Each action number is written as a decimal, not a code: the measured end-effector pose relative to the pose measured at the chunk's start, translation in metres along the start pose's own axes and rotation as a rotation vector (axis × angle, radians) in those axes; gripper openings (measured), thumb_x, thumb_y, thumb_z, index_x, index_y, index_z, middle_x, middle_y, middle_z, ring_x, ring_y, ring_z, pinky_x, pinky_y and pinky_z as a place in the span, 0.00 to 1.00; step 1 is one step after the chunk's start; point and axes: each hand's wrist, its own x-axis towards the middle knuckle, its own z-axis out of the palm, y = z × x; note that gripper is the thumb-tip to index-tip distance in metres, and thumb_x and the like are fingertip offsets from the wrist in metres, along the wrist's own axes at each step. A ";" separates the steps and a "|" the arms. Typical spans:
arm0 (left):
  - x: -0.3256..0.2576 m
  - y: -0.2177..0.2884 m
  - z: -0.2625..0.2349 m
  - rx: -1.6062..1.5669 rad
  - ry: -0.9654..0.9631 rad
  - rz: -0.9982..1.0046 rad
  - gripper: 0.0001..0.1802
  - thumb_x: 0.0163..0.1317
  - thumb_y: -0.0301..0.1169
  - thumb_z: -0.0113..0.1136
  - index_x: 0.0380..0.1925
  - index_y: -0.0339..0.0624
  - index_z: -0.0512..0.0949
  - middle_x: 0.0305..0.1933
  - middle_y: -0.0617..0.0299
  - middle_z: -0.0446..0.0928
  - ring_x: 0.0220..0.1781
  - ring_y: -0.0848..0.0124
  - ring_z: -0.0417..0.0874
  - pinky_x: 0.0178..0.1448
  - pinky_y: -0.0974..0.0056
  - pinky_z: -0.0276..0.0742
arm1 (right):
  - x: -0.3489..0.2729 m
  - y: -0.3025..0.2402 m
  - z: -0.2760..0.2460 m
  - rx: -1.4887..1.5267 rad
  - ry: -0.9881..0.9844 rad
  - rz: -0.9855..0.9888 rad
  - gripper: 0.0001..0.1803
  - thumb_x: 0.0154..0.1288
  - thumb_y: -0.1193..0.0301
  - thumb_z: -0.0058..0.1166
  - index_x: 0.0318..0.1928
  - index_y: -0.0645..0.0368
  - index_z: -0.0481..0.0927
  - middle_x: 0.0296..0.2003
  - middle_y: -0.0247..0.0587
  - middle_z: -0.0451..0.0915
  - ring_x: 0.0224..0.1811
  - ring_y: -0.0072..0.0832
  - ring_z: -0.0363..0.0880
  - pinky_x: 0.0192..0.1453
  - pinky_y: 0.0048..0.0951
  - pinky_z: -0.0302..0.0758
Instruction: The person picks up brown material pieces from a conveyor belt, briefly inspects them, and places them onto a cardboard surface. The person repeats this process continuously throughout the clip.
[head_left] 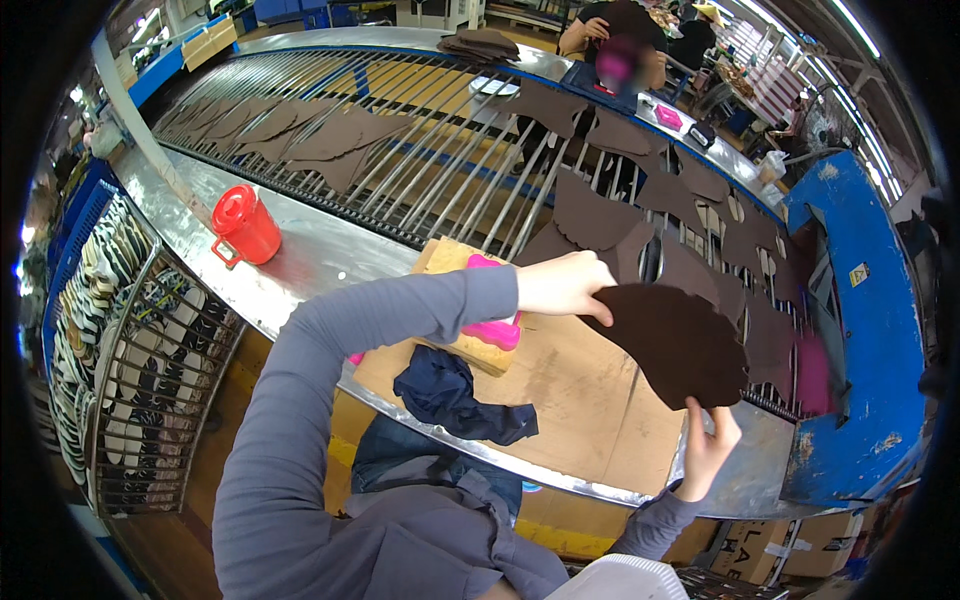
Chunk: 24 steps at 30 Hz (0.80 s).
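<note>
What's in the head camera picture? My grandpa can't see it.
A person's left hand and right hand hold up a flat, dark brown, wavy-edged piece beside a metal-barred conveyor carrying similar brown pieces. A red plastic lidded mug stands at left.

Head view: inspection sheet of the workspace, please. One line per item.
Surface: metal counter with cardboard sheet, smudged.
Job's things: dark brown piece held up over the counter; other brown pieces spread on the barred conveyor.
Clutter: red lidded mug, crumpled navy cloth, pink object on a yellowish block, partly hidden.
Grippers: left hand, fingers at piece's left edge; right hand, fingers at its lower edge.
Cables: nothing seen.
Surroundings: blue machine right, wire rack left, co-worker beyond conveyor.
</note>
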 end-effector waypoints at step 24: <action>-0.402 -0.089 0.006 -0.476 1.783 -0.865 0.22 0.64 0.27 0.55 0.59 0.42 0.68 0.54 0.58 0.75 0.48 0.72 0.77 0.54 0.67 0.73 | 0.118 0.103 0.377 1.470 0.220 1.104 0.18 0.66 0.83 0.47 0.56 0.59 0.69 0.54 0.44 0.73 0.55 0.40 0.75 0.56 0.47 0.76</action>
